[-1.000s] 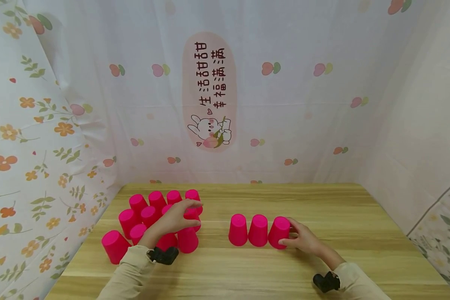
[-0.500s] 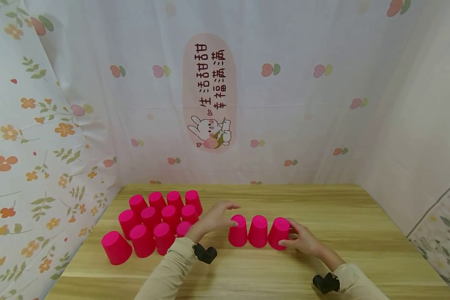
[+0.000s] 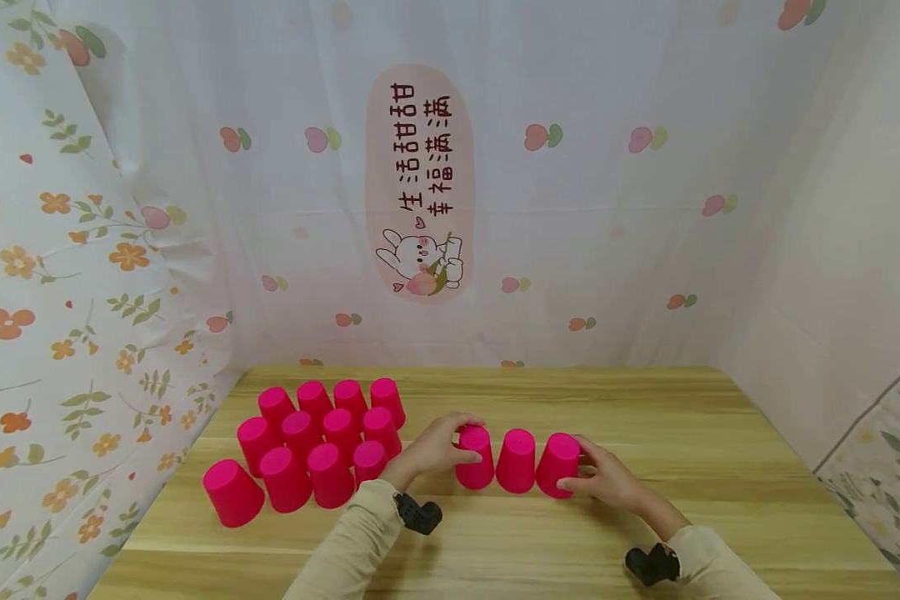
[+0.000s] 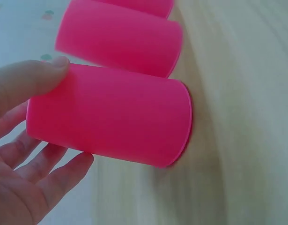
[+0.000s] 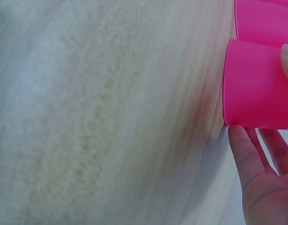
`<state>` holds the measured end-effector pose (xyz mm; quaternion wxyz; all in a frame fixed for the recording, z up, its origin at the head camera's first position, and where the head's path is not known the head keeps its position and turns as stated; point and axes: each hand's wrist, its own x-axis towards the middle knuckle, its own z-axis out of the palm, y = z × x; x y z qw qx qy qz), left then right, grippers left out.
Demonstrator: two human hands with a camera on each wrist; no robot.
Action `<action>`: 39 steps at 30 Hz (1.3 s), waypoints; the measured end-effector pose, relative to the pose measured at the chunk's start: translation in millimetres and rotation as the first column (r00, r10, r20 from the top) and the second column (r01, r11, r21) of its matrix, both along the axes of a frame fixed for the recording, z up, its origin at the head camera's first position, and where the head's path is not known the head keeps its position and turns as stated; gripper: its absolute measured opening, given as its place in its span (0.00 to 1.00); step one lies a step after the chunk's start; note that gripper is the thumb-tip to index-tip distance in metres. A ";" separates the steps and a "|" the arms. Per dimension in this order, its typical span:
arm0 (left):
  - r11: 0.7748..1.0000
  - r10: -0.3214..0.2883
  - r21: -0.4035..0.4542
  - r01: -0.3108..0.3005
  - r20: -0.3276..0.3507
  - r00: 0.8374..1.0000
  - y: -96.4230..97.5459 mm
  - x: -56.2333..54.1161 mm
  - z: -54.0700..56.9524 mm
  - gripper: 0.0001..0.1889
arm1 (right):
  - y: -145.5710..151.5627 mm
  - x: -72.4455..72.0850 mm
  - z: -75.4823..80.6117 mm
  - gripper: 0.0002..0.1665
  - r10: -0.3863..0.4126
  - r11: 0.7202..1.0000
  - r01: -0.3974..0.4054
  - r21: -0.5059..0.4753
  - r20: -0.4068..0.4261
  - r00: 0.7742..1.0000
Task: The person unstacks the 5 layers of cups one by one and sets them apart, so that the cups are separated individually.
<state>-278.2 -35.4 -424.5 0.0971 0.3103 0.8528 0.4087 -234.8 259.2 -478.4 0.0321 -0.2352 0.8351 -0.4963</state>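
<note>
Three pink cups stand upside down in a short row near the middle of the wooden table. My left hand (image 3: 433, 452) holds the leftmost cup (image 3: 478, 475) near its narrow top, thumb in front and fingers behind. In the left wrist view that cup (image 4: 115, 115) has its wide rim down at the tabletop. At the other end, my right hand (image 3: 611, 479) grips the rightmost cup (image 3: 555, 467) from its right side. Its thumb lies on the wall of that cup (image 5: 256, 89) in the right wrist view. Between them is the middle cup (image 3: 516, 462).
To the left, several more upside-down pink cups (image 3: 287, 481) stand in three rows on the table (image 3: 645, 400). A printed cloth (image 3: 607, 225) hangs behind the table, and a floral one (image 3: 67, 333) is at the left. Black wrist devices (image 3: 420, 513) sit by both sleeves.
My left hand has moved right, from over the cup group to the leftmost cup of the short row, and has closed around it. The right hand has stayed on its cup.
</note>
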 end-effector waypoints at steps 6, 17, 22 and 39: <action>0.995 0.100 -0.023 -0.100 -0.002 0.995 -9.7 -15.2 14.3 0.26 | -0.1 -1.5 -0.4 0.35 0.019 1.000 -0.019 -0.021 0.008 1.000; 0.931 0.362 -0.047 -0.361 0.000 0.932 -30.8 -43.1 28.9 0.26 | 1.4 -3.4 -1.6 0.35 0.007 1.000 -0.007 -0.006 0.006 1.000; 0.907 0.417 -0.048 -0.417 -0.020 0.909 -38.9 -54.3 21.0 0.27 | 1.1 -3.1 -0.4 0.35 0.014 1.000 -0.014 -0.022 0.022 1.000; 0.890 0.456 0.050 -0.453 -0.118 0.882 -54.4 -145.2 -94.2 0.29 | 2.9 -3.2 -2.5 0.35 0.013 1.000 -0.013 -0.012 0.003 1.000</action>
